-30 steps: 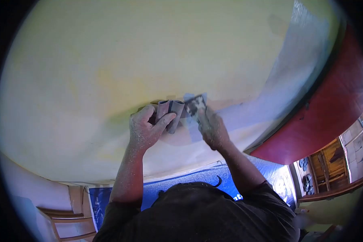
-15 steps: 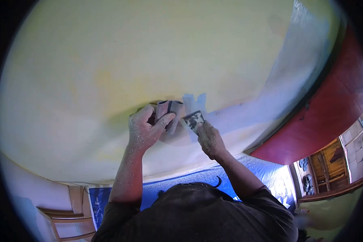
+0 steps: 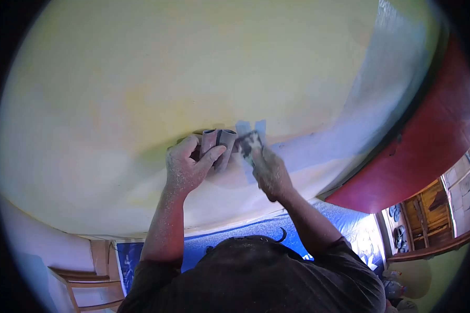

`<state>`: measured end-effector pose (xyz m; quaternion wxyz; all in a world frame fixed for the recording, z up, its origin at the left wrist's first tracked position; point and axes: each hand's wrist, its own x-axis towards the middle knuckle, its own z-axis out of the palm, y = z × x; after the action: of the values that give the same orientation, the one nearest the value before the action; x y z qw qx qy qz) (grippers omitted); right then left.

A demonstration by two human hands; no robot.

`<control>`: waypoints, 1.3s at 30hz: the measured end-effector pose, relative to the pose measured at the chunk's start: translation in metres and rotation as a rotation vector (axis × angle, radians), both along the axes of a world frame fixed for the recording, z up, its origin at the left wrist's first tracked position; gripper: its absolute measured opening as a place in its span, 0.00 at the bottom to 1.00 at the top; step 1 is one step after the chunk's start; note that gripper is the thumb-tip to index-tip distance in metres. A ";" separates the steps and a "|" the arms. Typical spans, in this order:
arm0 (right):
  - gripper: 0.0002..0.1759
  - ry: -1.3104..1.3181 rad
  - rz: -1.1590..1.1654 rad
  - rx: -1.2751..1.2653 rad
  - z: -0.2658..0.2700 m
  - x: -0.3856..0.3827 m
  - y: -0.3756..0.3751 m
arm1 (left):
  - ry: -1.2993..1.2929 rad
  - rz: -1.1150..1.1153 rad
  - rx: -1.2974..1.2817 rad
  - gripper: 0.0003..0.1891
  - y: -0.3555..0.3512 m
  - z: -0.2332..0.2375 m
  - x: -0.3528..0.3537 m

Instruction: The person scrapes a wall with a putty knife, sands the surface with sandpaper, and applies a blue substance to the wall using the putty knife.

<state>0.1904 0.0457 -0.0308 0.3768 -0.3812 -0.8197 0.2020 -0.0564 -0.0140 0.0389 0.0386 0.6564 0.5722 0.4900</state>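
Dust covers my left hand (image 3: 185,164), whose thumb and fingers are closed round a greyish-pink piece with two rolled, tube-like ends (image 3: 218,146). This piece lies against a large curved, pale yellow-white surface (image 3: 193,62). My right hand (image 3: 270,175) grips a small flat rectangular block (image 3: 249,144) with a dark, white-mottled face. The block's left edge is beside the rolled piece; whether they touch is unclear. Pale blue patches (image 3: 260,127) show on the surface just behind the block.
A red curved panel (image 3: 407,151) with a dark edge stands at the right. Blue sheeting (image 3: 209,253) lies below the surface. Wooden framing (image 3: 94,284) is at the lower left, wooden shelving (image 3: 428,214) at the right, and a clear plastic bottle (image 3: 394,288) at the lower right.
My right hand has turned and shifted the block slightly up and left, closer to the rolled piece. My left hand has stayed nearly still.
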 end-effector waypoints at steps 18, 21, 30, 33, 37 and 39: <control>0.22 -0.044 0.001 0.363 -0.003 0.000 0.015 | -0.087 -0.008 0.051 0.26 0.000 0.003 0.008; 0.25 0.117 -0.121 -0.410 -0.009 -0.006 -0.008 | 0.027 0.012 0.084 0.25 -0.001 0.005 0.005; 0.18 -0.019 0.004 0.041 0.022 -0.002 0.010 | -0.027 -0.020 -0.012 0.20 -0.001 0.003 0.001; 0.18 0.001 0.004 -0.268 -0.002 -0.003 -0.008 | -0.024 0.008 0.017 0.25 0.001 -0.001 0.000; 0.18 0.047 0.020 -0.078 0.004 -0.005 0.000 | -0.102 -0.016 -0.009 0.24 -0.001 0.001 0.004; 0.21 0.250 -0.022 -0.598 0.046 -0.012 -0.007 | -0.153 -0.018 -0.032 0.24 -0.004 0.008 0.009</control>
<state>0.1786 0.0382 0.0155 0.3478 -0.4562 -0.6673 0.4751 -0.0471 -0.0181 0.0465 0.0969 0.6216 0.5694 0.5292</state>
